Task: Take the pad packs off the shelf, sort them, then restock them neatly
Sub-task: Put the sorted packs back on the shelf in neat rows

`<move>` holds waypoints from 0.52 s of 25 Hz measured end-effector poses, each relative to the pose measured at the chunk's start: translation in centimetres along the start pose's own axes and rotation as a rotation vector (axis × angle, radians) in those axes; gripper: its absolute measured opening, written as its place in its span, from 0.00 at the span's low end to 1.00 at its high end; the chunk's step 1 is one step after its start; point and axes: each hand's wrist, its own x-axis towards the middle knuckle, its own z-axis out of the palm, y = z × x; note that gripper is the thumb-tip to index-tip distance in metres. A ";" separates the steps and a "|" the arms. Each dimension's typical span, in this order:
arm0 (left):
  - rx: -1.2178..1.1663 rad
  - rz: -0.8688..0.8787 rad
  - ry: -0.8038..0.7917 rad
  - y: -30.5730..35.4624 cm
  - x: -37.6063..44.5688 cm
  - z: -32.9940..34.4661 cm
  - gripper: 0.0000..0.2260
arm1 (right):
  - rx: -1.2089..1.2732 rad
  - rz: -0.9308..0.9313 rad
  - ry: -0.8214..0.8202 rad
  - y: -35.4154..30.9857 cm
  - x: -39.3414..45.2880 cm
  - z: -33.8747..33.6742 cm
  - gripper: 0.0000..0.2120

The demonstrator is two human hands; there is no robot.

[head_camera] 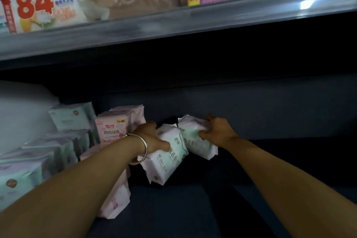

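1. Progress: part-way, I'd judge. Green packs (63, 137) and pink packs (116, 123) stand grouped far left on the lower shelf (270, 102); right side bare.
2. L hand (152, 137) grips a white-green pack (166, 158), tilted, mid-shelf.
3. R hand (216, 131) grips a second pack (195, 137), just right of and touching the first.
4. Both arms stretched fwd under the upper shelf (173, 25); bangle (141, 149) on L wrist.
5. Left: set these two down w/ their kind.

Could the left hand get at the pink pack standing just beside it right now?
Probably not at once: the left hand already grips a green-and-white pack. The pink pack stands close by with nothing between them, so once freed it could.
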 end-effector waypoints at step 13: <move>0.003 0.298 -0.223 -0.3 3.0 0.6 0.27 | -0.098 -0.081 -0.182 4.0 4.1 3.9 0.32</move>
